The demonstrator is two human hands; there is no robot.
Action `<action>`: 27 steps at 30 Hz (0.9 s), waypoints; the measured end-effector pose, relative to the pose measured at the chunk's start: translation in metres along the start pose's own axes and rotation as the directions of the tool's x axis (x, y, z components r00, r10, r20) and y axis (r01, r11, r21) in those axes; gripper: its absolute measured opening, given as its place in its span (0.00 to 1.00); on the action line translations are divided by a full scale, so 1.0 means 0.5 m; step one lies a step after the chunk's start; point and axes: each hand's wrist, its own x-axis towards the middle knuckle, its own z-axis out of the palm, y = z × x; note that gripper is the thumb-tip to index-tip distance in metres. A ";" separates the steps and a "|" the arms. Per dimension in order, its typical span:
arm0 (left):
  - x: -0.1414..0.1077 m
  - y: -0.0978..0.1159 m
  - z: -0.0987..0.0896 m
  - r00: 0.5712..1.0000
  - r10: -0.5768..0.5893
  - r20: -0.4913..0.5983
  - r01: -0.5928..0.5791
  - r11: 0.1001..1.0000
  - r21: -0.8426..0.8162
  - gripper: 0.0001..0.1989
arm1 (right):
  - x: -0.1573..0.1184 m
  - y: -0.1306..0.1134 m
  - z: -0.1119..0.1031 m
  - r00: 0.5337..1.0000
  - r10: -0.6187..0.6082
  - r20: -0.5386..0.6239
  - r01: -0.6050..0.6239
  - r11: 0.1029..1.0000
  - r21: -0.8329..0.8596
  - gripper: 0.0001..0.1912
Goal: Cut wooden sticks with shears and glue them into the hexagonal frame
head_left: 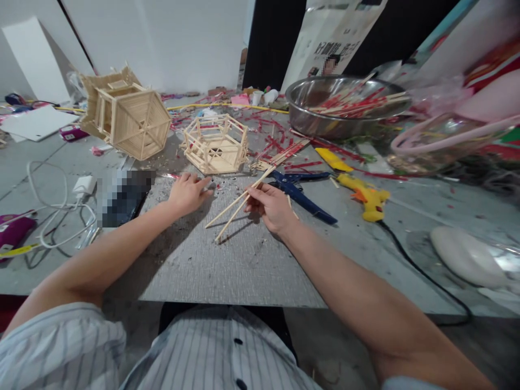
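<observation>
While our left hand (187,194) is lying near the stick frame (227,153), fingers apart, our right hand (270,205) is pinching two sticks (233,218) over the tabletop (182,260) — we're apparently readying pieces, the next move calling for separating them.

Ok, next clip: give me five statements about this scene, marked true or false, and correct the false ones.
1. The right hand holds thin wooden sticks. True.
2. The left hand grips the glue gun. False: the yellow glue gun lies on the table, apart from the left hand.
3. A dark blue tool lies beside the right hand. True.
4. The metal bowl is empty. False: the metal bowl holds red and pale sticks.
5. An open hexagonal stick frame stands beyond the hands. True.
</observation>
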 end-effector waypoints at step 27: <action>0.072 -0.011 -0.042 0.995 -0.059 0.084 0.072 0.984 -0.165 0.31 | 0.003 0.002 0.001 0.999 -0.019 0.027 0.020 1.000 -0.018 0.20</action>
